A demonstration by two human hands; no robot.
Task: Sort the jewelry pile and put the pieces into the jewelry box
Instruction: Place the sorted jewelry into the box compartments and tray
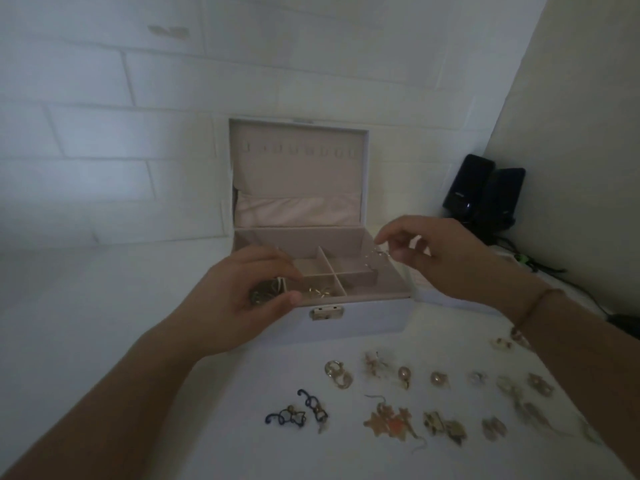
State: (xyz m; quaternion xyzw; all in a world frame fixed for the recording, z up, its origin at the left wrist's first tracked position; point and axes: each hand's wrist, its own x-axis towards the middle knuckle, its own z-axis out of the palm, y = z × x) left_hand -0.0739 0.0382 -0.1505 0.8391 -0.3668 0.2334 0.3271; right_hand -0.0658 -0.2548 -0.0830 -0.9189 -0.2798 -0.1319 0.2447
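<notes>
Your left hand (256, 292) grips a dark round piece (264, 295) at the jewelry box (349, 320) rim, right hand (429, 252) pinching a thin chain (375, 258) — over the tray.

The shot was dim and grainy, with a cool, soft light strongest at the left of the frame and falling off toward the right. Edges bowed under wide-angle distortion, and the lower right smeared into blur.

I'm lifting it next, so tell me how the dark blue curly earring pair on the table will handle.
The blue curly pair is probably light: it looks like thin looped wire. The open loops may snag each other, as the two pieces lie close. The wire hooks could bend if squeezed, so pinch gently.
</notes>
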